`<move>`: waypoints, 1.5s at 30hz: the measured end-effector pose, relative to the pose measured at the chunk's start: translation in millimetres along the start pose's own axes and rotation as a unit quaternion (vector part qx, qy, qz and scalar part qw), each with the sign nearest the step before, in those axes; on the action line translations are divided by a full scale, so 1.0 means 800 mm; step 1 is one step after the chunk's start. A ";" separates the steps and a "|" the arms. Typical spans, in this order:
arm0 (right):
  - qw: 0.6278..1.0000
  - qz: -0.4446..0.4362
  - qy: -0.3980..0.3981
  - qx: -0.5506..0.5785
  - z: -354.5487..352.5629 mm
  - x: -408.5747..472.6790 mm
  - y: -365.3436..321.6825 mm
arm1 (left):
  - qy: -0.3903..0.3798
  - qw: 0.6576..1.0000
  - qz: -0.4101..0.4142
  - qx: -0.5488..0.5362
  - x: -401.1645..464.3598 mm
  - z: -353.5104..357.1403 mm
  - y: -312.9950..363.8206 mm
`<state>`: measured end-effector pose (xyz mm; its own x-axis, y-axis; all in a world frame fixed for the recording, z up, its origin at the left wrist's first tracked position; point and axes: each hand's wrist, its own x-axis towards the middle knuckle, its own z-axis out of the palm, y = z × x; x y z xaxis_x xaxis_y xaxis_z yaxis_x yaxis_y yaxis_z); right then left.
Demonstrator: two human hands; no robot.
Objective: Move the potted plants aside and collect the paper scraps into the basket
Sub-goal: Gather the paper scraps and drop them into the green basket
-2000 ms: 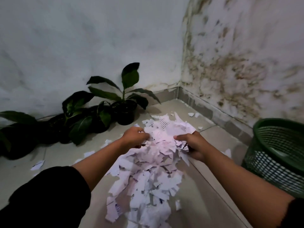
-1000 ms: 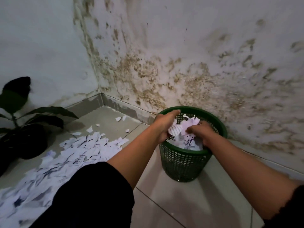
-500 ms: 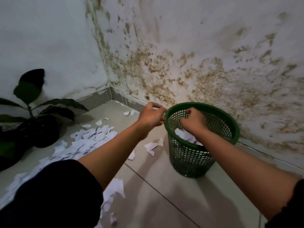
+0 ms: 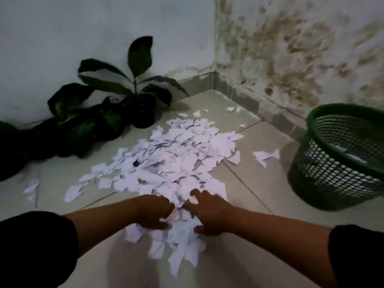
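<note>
Room corner, dim light. The floor (image 4: pixel 259 183) is pale glazed tile with thin grout lines; a grey skirting runs along both walls. The left wall (image 4: pixel 83 28) is plain whitish; the right wall (image 4: pixel 301 48) is blotched with brown damp stains. The potted plants (image 4: pixel 108 113) stand in dark pots against the left wall, near the corner. The paper scraps (image 4: pixel 176 159) lie in a broad white heap mid-floor, with strays toward the skirting. The green mesh basket (image 4: pixel 340 161) sits at right, apart from the heap, some paper visible through its wall. The left hand (image 4: pixel 153 210) and right hand (image 4: pixel 209 213) rest on the heap's near edge, fingers loosely curled and spread over the scraps; whether either has closed on any paper cannot be told.
</note>
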<state>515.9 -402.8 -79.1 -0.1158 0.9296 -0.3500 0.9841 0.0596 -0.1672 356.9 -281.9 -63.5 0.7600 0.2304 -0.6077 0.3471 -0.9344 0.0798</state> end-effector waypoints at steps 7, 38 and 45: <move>0.991 -0.116 -0.050 0.034 0.061 0.033 -0.035 | 0.052 0.985 0.156 0.052 -0.041 0.107 -0.010; 0.956 -0.129 0.262 -0.037 0.044 0.201 -0.143 | 0.250 0.871 -0.396 -0.150 -0.150 0.177 -0.250; 0.967 -0.103 0.234 0.011 0.050 0.289 -0.220 | 0.297 0.724 -0.522 -0.339 -0.153 0.222 -0.326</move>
<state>310.6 -213.3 -167.5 -0.2313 0.9618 0.1465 0.9428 0.2588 -0.2102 76.1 -114.8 -150.3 -0.0795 0.9792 -0.1866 0.9397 0.1361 0.3136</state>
